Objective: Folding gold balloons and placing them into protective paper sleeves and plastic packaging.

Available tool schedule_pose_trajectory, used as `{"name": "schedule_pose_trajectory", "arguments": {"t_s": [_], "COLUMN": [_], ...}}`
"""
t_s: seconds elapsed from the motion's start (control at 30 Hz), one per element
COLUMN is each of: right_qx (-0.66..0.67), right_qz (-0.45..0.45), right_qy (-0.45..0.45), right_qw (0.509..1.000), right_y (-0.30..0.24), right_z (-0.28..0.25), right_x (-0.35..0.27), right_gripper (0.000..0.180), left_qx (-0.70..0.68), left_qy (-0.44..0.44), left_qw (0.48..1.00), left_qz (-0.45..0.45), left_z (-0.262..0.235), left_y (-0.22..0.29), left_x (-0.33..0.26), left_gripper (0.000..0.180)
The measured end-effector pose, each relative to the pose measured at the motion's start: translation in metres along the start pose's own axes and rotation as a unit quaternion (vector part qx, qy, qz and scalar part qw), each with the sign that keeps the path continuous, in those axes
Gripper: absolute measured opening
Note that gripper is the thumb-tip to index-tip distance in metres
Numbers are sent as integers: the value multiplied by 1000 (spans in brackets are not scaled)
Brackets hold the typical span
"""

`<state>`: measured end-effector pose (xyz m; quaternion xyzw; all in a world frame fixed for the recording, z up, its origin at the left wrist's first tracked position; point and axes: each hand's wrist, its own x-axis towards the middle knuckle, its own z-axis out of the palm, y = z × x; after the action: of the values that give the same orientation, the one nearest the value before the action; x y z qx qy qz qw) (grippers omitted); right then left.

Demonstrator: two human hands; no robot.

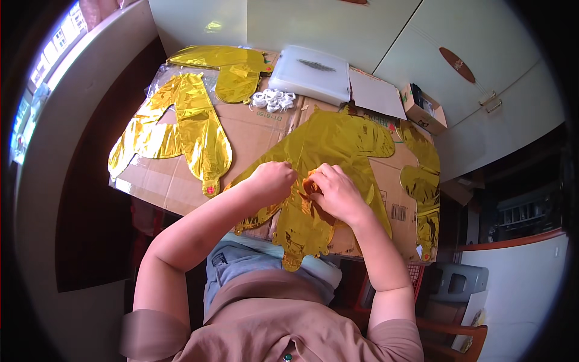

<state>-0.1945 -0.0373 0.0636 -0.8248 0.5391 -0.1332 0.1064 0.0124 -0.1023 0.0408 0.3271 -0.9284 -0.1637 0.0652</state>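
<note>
A large, flat gold foil balloon lies in front of me, its lower part hanging over the cardboard's near edge. My left hand is closed in a fist over the middle of it, fingertips turned inward at creased foil. Just beside it, my right hand pinches a folded, orange-looking bit of the same balloon between thumb and fingers. The fingertips of the left hand are mostly hidden. Another flat gold foil balloon rests to the left, with a small red mark at its lower tip.
Cardboard covers the table. At the back are a gold foil balloon, white string bundles, a translucent plastic case, a pale flat board and a small open box. More gold foil lies along the right edge.
</note>
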Motion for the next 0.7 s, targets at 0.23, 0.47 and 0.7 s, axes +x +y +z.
{"name": "schedule_pose_trajectory", "arguments": {"t_s": [0.23,0.47,0.7], "right_qx": [9,5,4], "right_qz": [2,-4,-23], "right_qy": [-5,-8,-25], "right_qw": [1000,1000,999], "right_y": [-1,0,-4], "right_z": [-3,-3,-8], "right_x": [-1,-1,1], "right_gripper": [29,33,34], "left_qx": [-206,-266,-155], "left_qy": [21,69,170], "left_qw": [973,944,973], "left_qz": [-104,-184,28], "left_z": [-50,-72,-11], "left_y": [1,2,1], "left_x": [-59,-128,-46], "left_gripper": [15,13,22]}}
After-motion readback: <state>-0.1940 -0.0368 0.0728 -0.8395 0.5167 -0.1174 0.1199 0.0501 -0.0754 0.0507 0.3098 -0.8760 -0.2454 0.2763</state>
